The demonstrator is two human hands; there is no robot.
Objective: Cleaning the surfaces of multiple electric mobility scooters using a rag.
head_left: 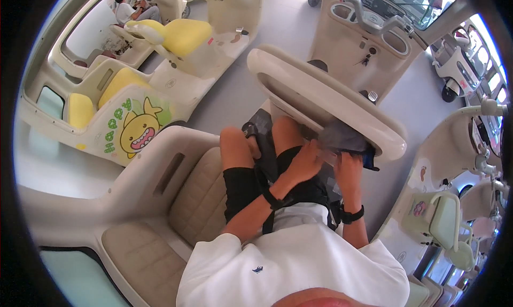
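A dark grey cloth or soft bag [344, 136] sits at the right end of the recess in a beige molded bar in front of me. My left hand [305, 162] is at its near left side, fingers curled together. My right hand [348, 168] reaches up to its lower edge with the fingers bent inward. Between the fingertips shows a small, pale, see-through piece [330, 157], blurred and partly covered. Which hand grips it I cannot make out. A dark blue-black edge [368, 162] of the bundle sticks out past my right hand.
The beige bar [320, 85] crosses above my knees. Beside me on the left is a quilted tan seat [141, 253]. Beyond stand a yellow-seated vehicle [181, 37], a handlebar console [368, 18] and a pale green seat [446, 221]. Far left, a person [131, 10] sits.
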